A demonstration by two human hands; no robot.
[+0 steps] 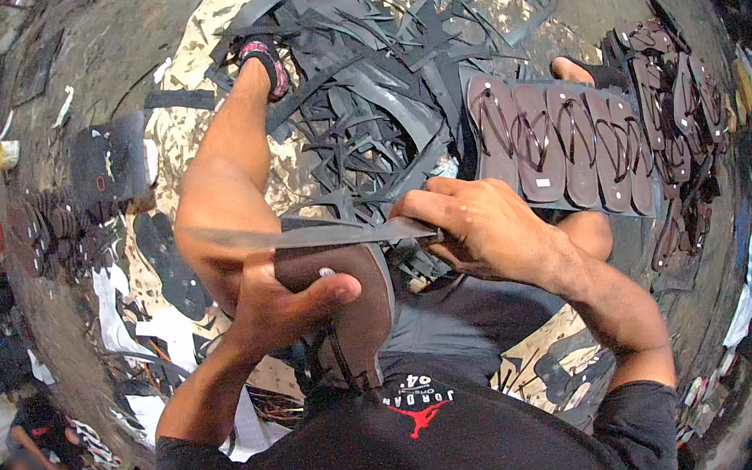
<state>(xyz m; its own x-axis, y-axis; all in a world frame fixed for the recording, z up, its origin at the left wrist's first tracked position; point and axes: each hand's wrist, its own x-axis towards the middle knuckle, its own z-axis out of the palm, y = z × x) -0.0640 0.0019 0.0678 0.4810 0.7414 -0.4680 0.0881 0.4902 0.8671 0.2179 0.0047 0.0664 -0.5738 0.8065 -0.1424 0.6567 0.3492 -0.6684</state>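
Out at the far left, brown sandals (53, 220) lie packed in a dark row, with a black sheet (108, 163) flat on the floor just beside them. Now to the left hand (275, 308) — nearly closed, thumb laid across the footbed of a brown sandal (362, 300), the fingers hidden, probably clamping it from beneath to steady it. That sandal sits over the lap, strap end toward the shirt, so its far end is left exposed between the hands.

Across that far end runs a long grey strip (318, 235), its pointed tip out over the left knee (220, 200); blade or rubber, I can't tell from here. Beyond it, dark offcuts (374, 89) heap up on a pale sheet (201, 42), which seems to be there to catch them. And the right hand (492, 227) — curled tight around the strip's near end, knuckles up, apparently for a firm hold.

Farther right, strapped sandals (537, 138) line up side by side on a dark board (475, 84), likely to keep them in order, with another cluster of sandals (669, 113) just past it.
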